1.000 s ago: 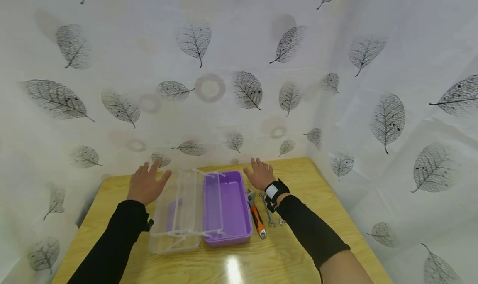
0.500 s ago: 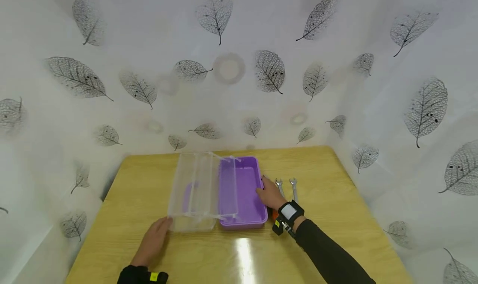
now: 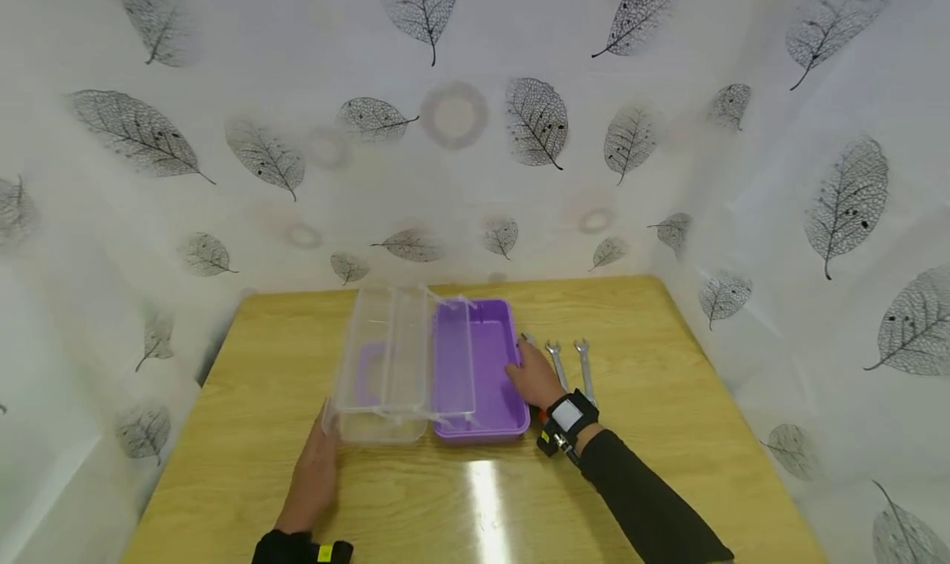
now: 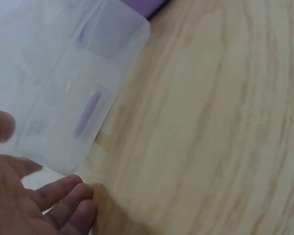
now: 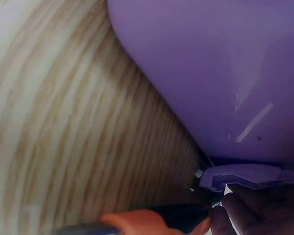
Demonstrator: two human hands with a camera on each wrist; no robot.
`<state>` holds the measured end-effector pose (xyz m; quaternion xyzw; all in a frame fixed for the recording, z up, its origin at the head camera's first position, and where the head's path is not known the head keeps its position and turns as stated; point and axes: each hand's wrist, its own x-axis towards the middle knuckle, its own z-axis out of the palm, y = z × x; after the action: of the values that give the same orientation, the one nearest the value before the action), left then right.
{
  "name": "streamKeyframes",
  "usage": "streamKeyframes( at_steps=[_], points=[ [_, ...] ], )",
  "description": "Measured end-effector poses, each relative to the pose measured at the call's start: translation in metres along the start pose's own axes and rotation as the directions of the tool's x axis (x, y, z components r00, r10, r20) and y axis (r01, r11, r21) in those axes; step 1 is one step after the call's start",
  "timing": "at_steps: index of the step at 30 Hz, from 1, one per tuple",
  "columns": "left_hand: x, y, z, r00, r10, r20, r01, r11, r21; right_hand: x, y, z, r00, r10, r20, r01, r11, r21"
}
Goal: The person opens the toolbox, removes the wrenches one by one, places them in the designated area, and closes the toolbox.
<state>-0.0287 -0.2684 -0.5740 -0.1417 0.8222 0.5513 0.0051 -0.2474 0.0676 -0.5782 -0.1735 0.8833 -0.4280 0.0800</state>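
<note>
A purple toolbox (image 3: 491,374) lies opened on the wooden table, its clear plastic lid (image 3: 371,325) folded out to the left. Through the lid shows a purple handle (image 3: 364,376). My left hand (image 3: 315,469) is at the lid's near left corner, fingers nearly straight along its edge and thumb above it. My right hand (image 3: 536,376) grips the toolbox's right wall, thumb at the rim and fingers outside by the purple latch (image 5: 240,175). Below this hand lies an adjustable wrench with an orange and black handle (image 5: 142,223), mostly hidden in the head view.
Two silver wrenches, one nearer (image 3: 557,364) and one farther right (image 3: 585,366), lie beyond the right hand. A leaf-patterned white curtain (image 3: 475,176) hangs behind and along both sides of the wooden table (image 3: 638,465).
Both hands came down from above the toolbox: the right to its right wall, the left to the lid's near corner. Since half a second ago, the left hand has slid slightly forward along the lid.
</note>
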Motion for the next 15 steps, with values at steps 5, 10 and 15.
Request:
streamKeyframes(
  at_steps=[5, 10, 15],
  points=[
    [0.001, 0.028, 0.0, 0.972, 0.23, -0.05, -0.234, 0.968, -0.091, 0.001, -0.003, 0.001, 1.0, -0.025, -0.012, 0.025, 1.0, 0.004],
    [0.01, 0.065, 0.014, 0.916, 0.388, -0.098, -0.4, 0.9, -0.173, 0.003, -0.001, 0.006, 0.999, -0.005, -0.047, 0.006, 1.0, 0.012],
    [0.023, 0.103, 0.046, 0.908, 0.406, -0.103, -0.418, 0.892, -0.172, -0.001, 0.005, 0.01, 0.998, 0.009, -0.07, 0.004, 0.983, 0.182]
  ],
)
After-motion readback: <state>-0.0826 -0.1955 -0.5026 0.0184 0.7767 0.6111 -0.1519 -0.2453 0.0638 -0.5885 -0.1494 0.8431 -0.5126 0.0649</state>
